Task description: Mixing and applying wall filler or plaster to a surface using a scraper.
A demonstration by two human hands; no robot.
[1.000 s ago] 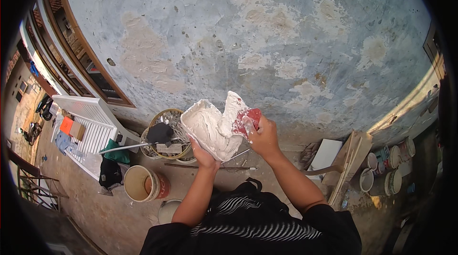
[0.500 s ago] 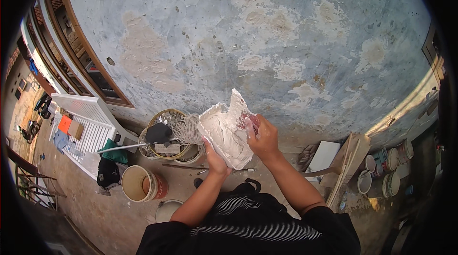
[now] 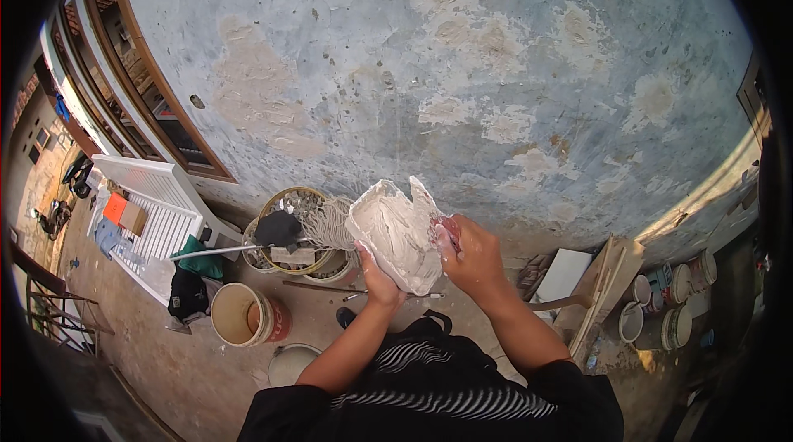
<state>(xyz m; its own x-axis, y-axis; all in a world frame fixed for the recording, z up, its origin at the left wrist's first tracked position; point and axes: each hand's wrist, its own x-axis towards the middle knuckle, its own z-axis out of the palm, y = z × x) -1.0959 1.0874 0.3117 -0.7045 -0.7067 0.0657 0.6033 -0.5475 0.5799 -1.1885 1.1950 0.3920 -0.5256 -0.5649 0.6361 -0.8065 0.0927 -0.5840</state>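
Observation:
My left hand grips a shallow, putty-caked holder from below, fingers round its near left edge. A thick layer of off-white putty fills it. My right hand is closed on the reddish handle of a putty scraper, whose blade is smeared with putty. The scraper sits at the holder's right side, its blade overlapping the putty; whether it presses in, I cannot tell. Beyond both hands stands a blue-grey wall with several rough, pale patches.
A round tub with a dark cloth and a stringy mop head stands by the wall. Left of me are a bucket and a white slatted bench with things on it. Boards and several pails are at right.
The scraper and my right hand have shifted right and down, and the blade's tip is lower. My left hand still holds the putty holder, which now appears slightly lower.

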